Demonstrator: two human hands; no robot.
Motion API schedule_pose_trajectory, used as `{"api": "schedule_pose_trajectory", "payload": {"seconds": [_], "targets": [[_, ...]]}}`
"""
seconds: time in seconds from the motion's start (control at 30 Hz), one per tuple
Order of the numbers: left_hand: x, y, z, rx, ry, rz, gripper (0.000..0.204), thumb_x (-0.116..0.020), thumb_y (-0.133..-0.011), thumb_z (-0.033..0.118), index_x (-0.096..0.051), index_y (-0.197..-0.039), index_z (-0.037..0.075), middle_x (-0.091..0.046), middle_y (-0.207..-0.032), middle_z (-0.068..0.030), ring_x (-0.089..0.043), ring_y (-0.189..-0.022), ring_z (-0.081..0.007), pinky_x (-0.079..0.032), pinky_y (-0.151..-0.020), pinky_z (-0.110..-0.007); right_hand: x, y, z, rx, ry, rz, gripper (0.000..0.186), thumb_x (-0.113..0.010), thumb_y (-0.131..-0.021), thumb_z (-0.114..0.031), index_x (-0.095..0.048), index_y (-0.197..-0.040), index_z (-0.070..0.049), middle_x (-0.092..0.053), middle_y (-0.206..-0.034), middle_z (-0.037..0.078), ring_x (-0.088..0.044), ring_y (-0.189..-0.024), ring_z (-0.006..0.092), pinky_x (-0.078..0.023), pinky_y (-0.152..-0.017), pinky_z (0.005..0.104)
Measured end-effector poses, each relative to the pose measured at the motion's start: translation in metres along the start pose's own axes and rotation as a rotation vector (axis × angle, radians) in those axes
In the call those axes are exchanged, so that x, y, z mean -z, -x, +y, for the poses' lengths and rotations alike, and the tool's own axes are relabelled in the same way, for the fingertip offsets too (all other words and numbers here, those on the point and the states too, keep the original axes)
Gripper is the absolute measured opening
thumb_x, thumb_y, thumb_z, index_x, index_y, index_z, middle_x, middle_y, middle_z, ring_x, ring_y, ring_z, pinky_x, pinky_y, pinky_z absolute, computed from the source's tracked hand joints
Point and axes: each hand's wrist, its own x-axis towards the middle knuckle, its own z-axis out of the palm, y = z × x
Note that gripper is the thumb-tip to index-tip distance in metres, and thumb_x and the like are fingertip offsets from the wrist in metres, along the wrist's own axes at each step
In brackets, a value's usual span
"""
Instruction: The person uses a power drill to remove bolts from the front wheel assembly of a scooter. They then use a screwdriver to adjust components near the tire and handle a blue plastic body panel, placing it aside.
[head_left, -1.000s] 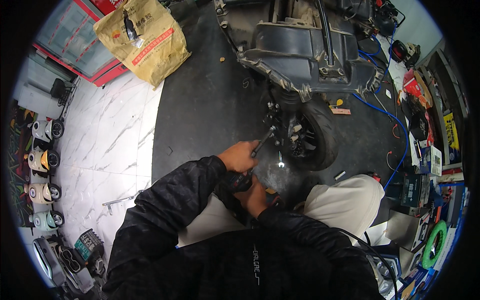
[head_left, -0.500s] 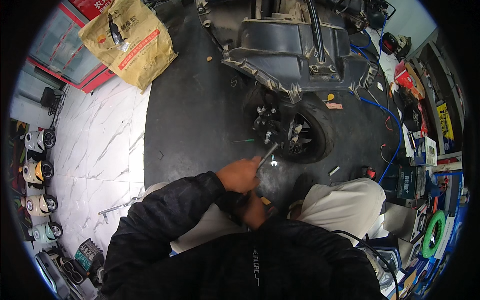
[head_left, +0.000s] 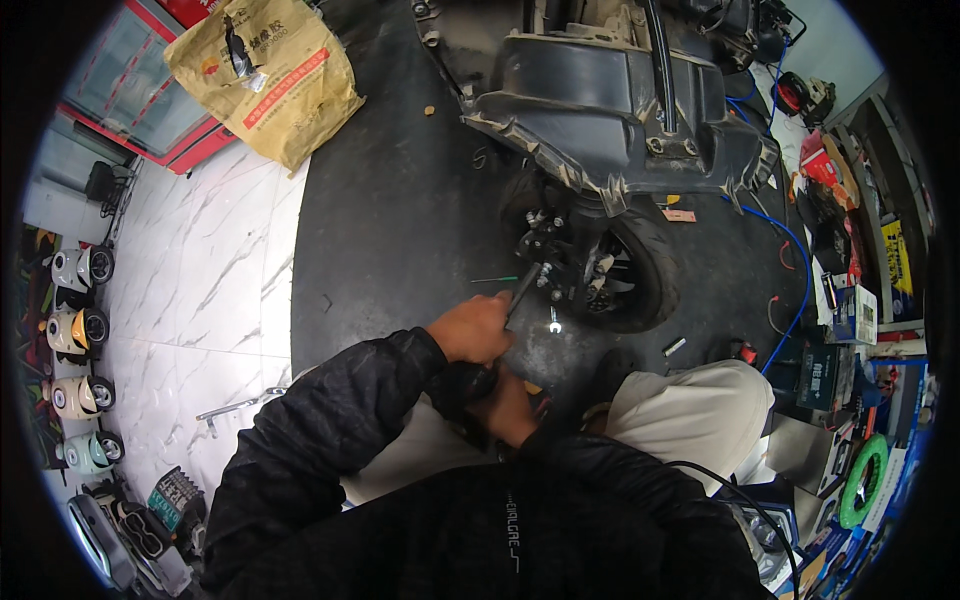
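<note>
My left hand [head_left: 470, 328] is closed around a grey metal shaft [head_left: 522, 288], whose far end reaches the bolts and fittings [head_left: 543, 270] beside the scooter's wheel [head_left: 650, 265]. Whether the tip touches them I cannot tell. Just below, my right hand [head_left: 510, 408] is closed on a dark tool [head_left: 463, 385] that looks like a power driver; sleeve and hands hide much of it. Above the wheel hangs the scooter's black plastic underbody [head_left: 570, 95]. A small wrench [head_left: 555, 322] lies on the dark mat near the wheel.
A thin green-ended rod [head_left: 495, 279] and a metal socket [head_left: 673, 347] lie on the mat [head_left: 390, 220]. A blue hose [head_left: 800, 290] curves along the right, beside boxes and a green ring [head_left: 863, 480]. Left are a yellow sack [head_left: 270, 85] and several toy-like scooters [head_left: 75, 330].
The shaft has tilted steeper and its far end has come up to the fittings beside the wheel. My left hand has shifted slightly left. The whole view has moved a little.
</note>
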Motion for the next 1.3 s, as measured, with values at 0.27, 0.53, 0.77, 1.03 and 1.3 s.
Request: {"api": "schedule_pose_trajectory", "payload": {"seconds": [0.27, 0.53, 0.77, 1.03, 1.3], "targets": [[0.008, 0.006, 0.009, 0.023, -0.014, -0.064, 0.031, -0.065, -0.092, 0.016, -0.058, -0.110, -0.008, -0.075, -0.078, -0.0231, -0.077, -0.080, -0.0402, -0.060, -0.081, -0.050, -0.004, 0.009, -0.014, 0.005, -0.039, 0.019, 0.071, -0.094, -0.075, -0.025, -0.060, -0.133, -0.001, -0.073, -0.128, 0.022, -0.070, -0.122, 0.0389, -0.055, -0.102, 0.0454], [0.001, -0.005, -0.005, -0.121, -0.069, 0.036, 0.032, -0.068, -0.090, 0.017, -0.061, -0.112, -0.006, -0.074, -0.081, -0.0234, -0.077, -0.075, -0.0381, -0.059, -0.075, -0.050, -0.006, 0.002, -0.005, 0.001, 0.030, 0.063, 0.070, -0.091, -0.076, -0.024, -0.060, -0.133, -0.001, -0.075, -0.122, 0.024, -0.072, -0.117, 0.0425, -0.057, -0.097, 0.0477], [0.012, -0.004, 0.003, 0.038, 0.063, -0.109, 0.037, -0.070, -0.088, 0.018, -0.062, -0.114, -0.006, -0.074, -0.091, -0.0302, -0.073, -0.094, -0.0482, -0.057, -0.084, -0.053, -0.009, 0.002, -0.006, -0.038, 0.033, 0.078, 0.066, -0.091, -0.076, -0.023, -0.063, -0.131, 0.001, -0.076, -0.120, 0.024, -0.073, -0.116, 0.0419, -0.058, -0.097, 0.0472], [0.006, -0.006, 0.002, -0.058, -0.007, -0.021, 0.055, -0.072, -0.084, 0.016, -0.056, -0.132, -0.007, -0.074, -0.099, -0.0318, -0.072, -0.099, -0.0503, -0.057, -0.088, -0.054, -0.010, 0.003, -0.004, 0.047, -0.008, 0.134, 0.063, -0.092, -0.074, -0.022, -0.066, -0.127, 0.002, -0.076, -0.119, 0.024, -0.073, -0.116, 0.0415, -0.058, -0.097, 0.0470], [0.008, -0.010, 0.004, -0.060, -0.013, -0.037, 0.060, -0.073, -0.082, 0.016, -0.054, -0.134, -0.007, -0.074, -0.103, -0.0327, -0.072, -0.101, -0.0503, -0.056, -0.089, -0.054, -0.007, 0.002, -0.007, 0.067, -0.023, 0.124, 0.058, -0.091, -0.074, -0.020, -0.068, -0.123, 0.002, -0.077, -0.114, 0.023, -0.074, -0.112, 0.0412, -0.058, -0.096, 0.0474]]}}
